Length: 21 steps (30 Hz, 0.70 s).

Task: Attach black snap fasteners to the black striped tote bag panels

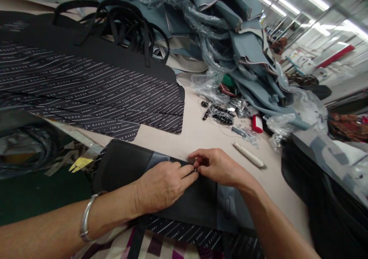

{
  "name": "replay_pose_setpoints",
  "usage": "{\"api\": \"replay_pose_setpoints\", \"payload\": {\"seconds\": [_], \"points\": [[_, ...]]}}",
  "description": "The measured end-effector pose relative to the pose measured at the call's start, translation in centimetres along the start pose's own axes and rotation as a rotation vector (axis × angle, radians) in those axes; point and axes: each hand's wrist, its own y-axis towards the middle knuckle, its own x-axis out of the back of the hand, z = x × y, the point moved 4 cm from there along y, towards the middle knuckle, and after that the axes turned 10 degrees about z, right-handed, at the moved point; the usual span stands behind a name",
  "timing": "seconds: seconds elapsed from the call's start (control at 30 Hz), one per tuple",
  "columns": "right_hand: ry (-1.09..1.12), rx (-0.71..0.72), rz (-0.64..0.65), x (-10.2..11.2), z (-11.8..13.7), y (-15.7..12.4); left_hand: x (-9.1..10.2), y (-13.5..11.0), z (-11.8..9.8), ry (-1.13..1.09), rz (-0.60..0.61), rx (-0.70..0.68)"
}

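Observation:
A black bag panel (120, 163) with grey-blue strips lies before me, its printed lining (184, 228) showing along the near side. My left hand (166, 184) rests on the panel, its fingers closed together at the upper edge. Opposite it, my right hand (218, 167) pinches at the same spot, thumb and forefinger nearly meeting the left fingertips. A tiny shiny piece (195, 170) shows between the fingertips; what it is stays too small to make out. To the right of the right hand lies a white pen-like tool (248, 155).
Black bag pieces with printed lining (94, 86) and looped straps (129, 25) lie at the far left. Blue-grey bag parts with plastic-wrapped handles (212, 32) are heaped behind. Small black parts (221, 115), a red-and-white container (257, 124) and dark material (310, 190) sit to the right.

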Motion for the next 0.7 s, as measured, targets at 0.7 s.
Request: {"api": "replay_pose_setpoints", "payload": {"seconds": [0.7], "points": [[-0.451, -0.476, -0.868, 7.4, -15.3, -10.8, 0.4, 0.3, -0.2, 0.019, -0.008, -0.009]]}}
